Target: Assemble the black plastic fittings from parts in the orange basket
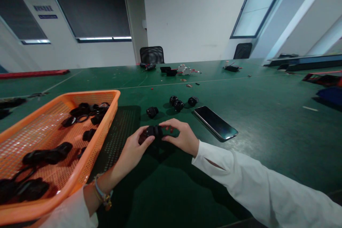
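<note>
Between my two hands, just above the green tabletop, is a black cable gland (pixel 154 131) lying sideways. My left hand (pixel 137 145) pinches its left end between thumb and fingers. At the other end, the thumb and fingertips of my right hand (pixel 181 134) close on the gland's ring-shaped part. Beyond my hands stands a similar black gland (pixel 152 112), apart from the others. A little farther right, several more glands (pixel 178 105) sit grouped together. A phone (pixel 216 123) with a dark screen lies to the right of them.
An orange perforated basket (pixel 117 101) with several black parts stands at left, close to my left forearm. Connectors and white pieces (pixel 184 70) lie on the far part of the green table (pixel 262 114). Dark and red items (pixel 323 78) are at the right edge.
</note>
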The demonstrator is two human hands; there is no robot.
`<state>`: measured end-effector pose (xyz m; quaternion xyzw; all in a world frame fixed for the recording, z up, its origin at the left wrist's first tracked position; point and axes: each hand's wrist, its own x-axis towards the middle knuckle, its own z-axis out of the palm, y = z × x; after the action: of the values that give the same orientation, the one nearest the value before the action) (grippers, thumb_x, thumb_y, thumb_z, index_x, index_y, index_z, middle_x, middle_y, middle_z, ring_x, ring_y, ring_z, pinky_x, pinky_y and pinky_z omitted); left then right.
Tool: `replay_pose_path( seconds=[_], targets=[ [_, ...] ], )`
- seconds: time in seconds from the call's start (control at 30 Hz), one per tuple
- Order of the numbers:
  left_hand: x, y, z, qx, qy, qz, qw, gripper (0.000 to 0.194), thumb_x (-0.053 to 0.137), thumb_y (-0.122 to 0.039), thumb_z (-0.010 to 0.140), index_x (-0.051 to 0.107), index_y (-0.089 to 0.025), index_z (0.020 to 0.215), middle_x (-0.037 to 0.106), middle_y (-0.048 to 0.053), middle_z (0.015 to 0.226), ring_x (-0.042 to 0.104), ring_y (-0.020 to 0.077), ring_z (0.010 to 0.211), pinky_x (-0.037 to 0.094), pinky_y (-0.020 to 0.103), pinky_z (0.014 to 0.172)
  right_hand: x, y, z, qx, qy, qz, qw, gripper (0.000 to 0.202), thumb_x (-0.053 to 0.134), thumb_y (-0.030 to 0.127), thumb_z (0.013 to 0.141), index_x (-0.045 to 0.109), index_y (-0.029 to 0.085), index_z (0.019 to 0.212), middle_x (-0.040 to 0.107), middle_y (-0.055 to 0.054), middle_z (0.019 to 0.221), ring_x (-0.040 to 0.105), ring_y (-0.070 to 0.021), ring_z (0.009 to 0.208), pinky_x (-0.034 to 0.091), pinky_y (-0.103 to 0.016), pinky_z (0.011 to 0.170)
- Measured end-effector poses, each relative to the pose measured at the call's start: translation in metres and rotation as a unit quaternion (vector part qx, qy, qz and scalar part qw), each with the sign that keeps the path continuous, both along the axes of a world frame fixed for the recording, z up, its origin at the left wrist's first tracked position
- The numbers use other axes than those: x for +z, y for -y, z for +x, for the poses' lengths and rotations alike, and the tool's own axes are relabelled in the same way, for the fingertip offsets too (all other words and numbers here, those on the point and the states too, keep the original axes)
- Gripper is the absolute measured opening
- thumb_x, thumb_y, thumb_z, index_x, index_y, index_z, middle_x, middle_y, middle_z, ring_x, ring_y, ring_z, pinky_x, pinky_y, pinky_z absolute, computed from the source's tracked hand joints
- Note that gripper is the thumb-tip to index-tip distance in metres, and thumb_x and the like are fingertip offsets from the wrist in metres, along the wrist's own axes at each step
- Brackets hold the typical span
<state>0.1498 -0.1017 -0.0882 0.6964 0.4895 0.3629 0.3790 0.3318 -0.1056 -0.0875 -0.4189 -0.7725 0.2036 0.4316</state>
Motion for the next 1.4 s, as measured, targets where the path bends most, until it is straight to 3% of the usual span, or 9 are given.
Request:
replay_pose_path(
  seconds=[0.77, 1.4],
  targets=[
    [0.0007, -0.0003, 0.001, 0.0, 0.008, -0.012, 1.0, 0.043, 0.05, -0.041, 0.066, 0.054, -0.013, 0.099, 0.062, 0.005, 0.083, 0.057, 0.0179, 0.071, 0.046, 0.03, 0.066, 0.0017, -0.0008, 0.0015, 0.011, -0.007, -0.02, 1.0, 0.035, 0.068, 0.02, 0.063, 0.062, 0.017, 0.097, 0.065, -0.005, 0.089, 0.058, -0.0158, 0.08, 0.047, -0.03, 0.071],
    [0.004, 0.0018, 0.0022, 0.007, 0.002, -0.021, 1.0, 0.042, 0.05, -0.04, 0.067, 0.054, -0.013, 0.098, 0.063, 0.005, 0.085, 0.058, 0.0183, 0.073, 0.046, 0.03, 0.066, 0.0022, -0.0002, 0.0005, 0.011, -0.02, -0.05, 0.998, 0.032, 0.066, 0.013, 0.061, 0.061, 0.018, 0.093, 0.064, -0.003, 0.089, 0.058, -0.0144, 0.077, 0.047, -0.028, 0.067]
  ],
)
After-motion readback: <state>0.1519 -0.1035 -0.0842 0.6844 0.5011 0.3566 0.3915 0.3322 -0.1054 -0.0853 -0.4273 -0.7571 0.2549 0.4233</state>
